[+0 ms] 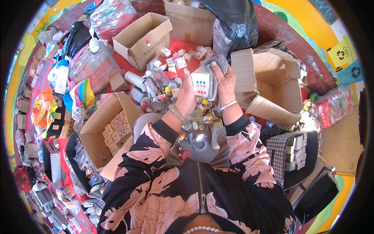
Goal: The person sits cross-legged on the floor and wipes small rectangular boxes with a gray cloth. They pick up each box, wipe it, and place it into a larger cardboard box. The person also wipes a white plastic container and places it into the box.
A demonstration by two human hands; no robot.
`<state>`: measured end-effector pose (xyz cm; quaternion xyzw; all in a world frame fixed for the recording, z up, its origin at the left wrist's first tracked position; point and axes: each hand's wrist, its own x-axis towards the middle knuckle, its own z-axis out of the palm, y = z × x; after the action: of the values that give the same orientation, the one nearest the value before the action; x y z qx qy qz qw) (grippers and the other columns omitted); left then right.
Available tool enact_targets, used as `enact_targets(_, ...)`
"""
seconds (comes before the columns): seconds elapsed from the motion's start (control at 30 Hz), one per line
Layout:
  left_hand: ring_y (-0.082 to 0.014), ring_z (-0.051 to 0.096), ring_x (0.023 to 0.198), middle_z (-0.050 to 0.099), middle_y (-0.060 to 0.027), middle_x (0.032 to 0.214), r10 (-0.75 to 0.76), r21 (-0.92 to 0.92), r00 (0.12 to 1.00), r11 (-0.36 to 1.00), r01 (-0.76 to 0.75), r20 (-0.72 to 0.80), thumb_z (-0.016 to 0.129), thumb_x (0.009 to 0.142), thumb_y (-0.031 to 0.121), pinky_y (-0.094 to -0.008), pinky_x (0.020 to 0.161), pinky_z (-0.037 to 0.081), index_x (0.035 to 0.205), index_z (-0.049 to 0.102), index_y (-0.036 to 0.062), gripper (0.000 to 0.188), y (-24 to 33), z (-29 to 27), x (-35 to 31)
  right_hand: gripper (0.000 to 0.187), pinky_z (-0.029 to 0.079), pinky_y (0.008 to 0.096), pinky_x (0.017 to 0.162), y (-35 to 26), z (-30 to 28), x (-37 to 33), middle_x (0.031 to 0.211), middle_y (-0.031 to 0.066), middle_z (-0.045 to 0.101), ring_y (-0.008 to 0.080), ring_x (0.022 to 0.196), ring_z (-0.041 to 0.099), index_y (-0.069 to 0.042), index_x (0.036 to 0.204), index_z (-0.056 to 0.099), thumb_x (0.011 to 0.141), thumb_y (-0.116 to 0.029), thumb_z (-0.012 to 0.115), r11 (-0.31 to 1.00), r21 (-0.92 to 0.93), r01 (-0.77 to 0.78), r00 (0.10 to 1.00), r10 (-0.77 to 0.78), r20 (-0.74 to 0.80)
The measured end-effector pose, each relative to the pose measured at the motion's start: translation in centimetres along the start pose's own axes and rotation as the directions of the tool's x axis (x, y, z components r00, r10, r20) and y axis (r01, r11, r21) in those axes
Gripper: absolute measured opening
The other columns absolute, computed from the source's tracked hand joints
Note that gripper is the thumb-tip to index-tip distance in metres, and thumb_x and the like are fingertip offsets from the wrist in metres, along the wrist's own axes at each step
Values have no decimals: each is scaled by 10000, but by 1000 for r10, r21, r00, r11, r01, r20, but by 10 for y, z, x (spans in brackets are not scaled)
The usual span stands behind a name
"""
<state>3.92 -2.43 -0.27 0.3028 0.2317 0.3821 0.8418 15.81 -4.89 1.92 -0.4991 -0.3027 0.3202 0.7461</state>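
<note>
In front of me, my left hand [186, 95] grips a small white box [200, 83] with rows of coloured squares on its face. My right hand [225, 84] is closed on a grey cloth [212, 92], which is pressed against the top and right side of that box. Below my hands lies a heap of bottles and jars [200, 137], some clear and some with yellow caps. Just beyond my left thumb sit several similar small patterned boxes [180, 62]. The fingers behind the box and under the cloth are partly hidden.
An open carton [104, 142] with several small boxes stands at left. Another open carton [278, 84] is at right, a third [142, 41] at the far side. A checked bin [286, 156] holds stacked small boxes at lower right. Plastic bags [237, 23] crowd the back.
</note>
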Motion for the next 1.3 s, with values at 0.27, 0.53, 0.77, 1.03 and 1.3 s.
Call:
enact_targets(0.27, -217, 583, 1041, 585, -91, 1163, -36, -102, 987, 993, 53, 159, 368, 883, 623, -393, 871, 485, 1242, 467, 67, 670, 3, -3, 4, 360, 475, 270, 788, 3, -19, 14, 970, 93, 655, 142, 876, 599, 42, 1096, 571, 849, -199, 671, 973, -231, 22, 995, -43, -86)
enact_targets(0.53, -244, 594, 996, 597, -79, 1137, -87, -345, 973, 925, 159, 215, 319, 921, 580, -417, 782, 513, 1240, 475, 110, 590, 8, -17, 13, 237, 504, 256, 730, -28, -34, 22, 991, 59, 617, 119, 842, 596, -62, 1113, 540, 900, -154, 590, 982, 185, 43, 989, -16, -144)
enact_targets(0.77, -254, 564, 1035, 547, -94, 1177, -90, -229, 995, 969, 95, 33, 237, 944, 565, -431, 860, 473, 1260, 437, 99, 598, 5, 0, 5, 392, 462, 322, 875, -13, -2, -13, 1095, 101, 608, 186, 1006, 587, -100, 1132, 585, 749, -41, 652, 639, -540, 547, 808, -235, 541)
enact_targets(1.03, -231, 577, 996, 589, -82, 1122, 5, -362, 999, 932, -24, -53, 304, 939, 556, -395, 775, 511, 1205, 479, 95, 560, 28, -24, 13, 302, 500, 275, 746, -8, -28, 5, 947, 90, 636, 148, 817, 611, 7, 1121, 559, 820, 10, 565, 972, -217, -87, 970, 132, 203)
enact_targets(1.3, -253, 527, 1119, 534, -124, 1234, 254, -251, 956, 945, -211, 150, 503, 920, 342, -379, 893, 485, 1281, 424, 40, 477, 127, -66, -77, 333, 515, 290, 739, -9, -34, -7, 995, 106, 637, 187, 848, 627, 18, 1145, 538, 814, -2, 566, 956, -144, -256, 947, 278, 162)
